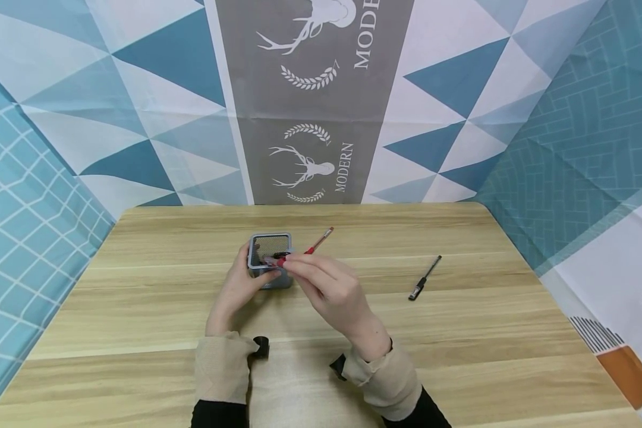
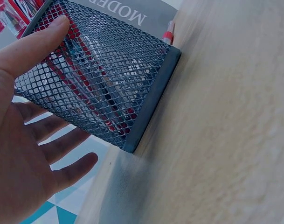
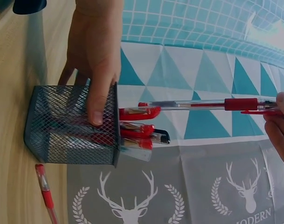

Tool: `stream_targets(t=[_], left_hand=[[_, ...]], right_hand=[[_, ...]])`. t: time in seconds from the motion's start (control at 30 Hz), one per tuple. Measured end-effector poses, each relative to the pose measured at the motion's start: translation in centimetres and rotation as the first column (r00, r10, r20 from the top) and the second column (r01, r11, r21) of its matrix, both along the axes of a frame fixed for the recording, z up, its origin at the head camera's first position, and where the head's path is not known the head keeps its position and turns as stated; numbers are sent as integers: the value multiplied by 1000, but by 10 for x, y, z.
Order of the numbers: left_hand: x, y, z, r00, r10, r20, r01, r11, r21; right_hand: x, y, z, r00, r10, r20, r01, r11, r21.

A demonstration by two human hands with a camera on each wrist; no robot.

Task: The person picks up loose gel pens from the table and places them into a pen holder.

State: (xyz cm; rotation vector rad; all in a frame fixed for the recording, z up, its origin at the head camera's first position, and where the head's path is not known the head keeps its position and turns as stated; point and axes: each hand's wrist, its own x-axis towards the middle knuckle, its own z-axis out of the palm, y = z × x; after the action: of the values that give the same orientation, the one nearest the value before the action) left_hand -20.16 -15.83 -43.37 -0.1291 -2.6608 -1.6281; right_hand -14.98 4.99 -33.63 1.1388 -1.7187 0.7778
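Note:
A dark wire-mesh pen holder [image 1: 278, 282] stands on the table, with several red-capped pens [image 3: 139, 129] and a black-capped one [image 3: 161, 137] poking out of its mouth. My left hand [image 1: 242, 289] grips the holder from the left, thumb [image 3: 99, 105] on the near mesh and fingers round the far side. Over the mouth, my right hand [image 1: 334, 291] pinches a red gel pen [image 3: 239, 104] near its end. The pen's clear tip points toward the mouth and overlaps the caps there in the right wrist view.
Just behind the holder on the right lies another red pen [image 1: 320, 239] on the wooden table [image 1: 139, 297]. A black pen [image 1: 425, 278] lies farther right. Patterned cloth [image 1: 321, 101] hangs along the table's back and sides.

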Motion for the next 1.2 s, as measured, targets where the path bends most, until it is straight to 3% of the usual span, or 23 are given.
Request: stream_targets(t=[0.47,1.2], left_hand=[[0,0,-1,1000,-12,-17,13,1000,13],[-1,-1,-2,999,-8,-40,8,1000,16]], right_hand=[[-3,-9,-11,999,-26,-46,29,998,60],[-8,-14,-25,994,-89,64,79,987,140]])
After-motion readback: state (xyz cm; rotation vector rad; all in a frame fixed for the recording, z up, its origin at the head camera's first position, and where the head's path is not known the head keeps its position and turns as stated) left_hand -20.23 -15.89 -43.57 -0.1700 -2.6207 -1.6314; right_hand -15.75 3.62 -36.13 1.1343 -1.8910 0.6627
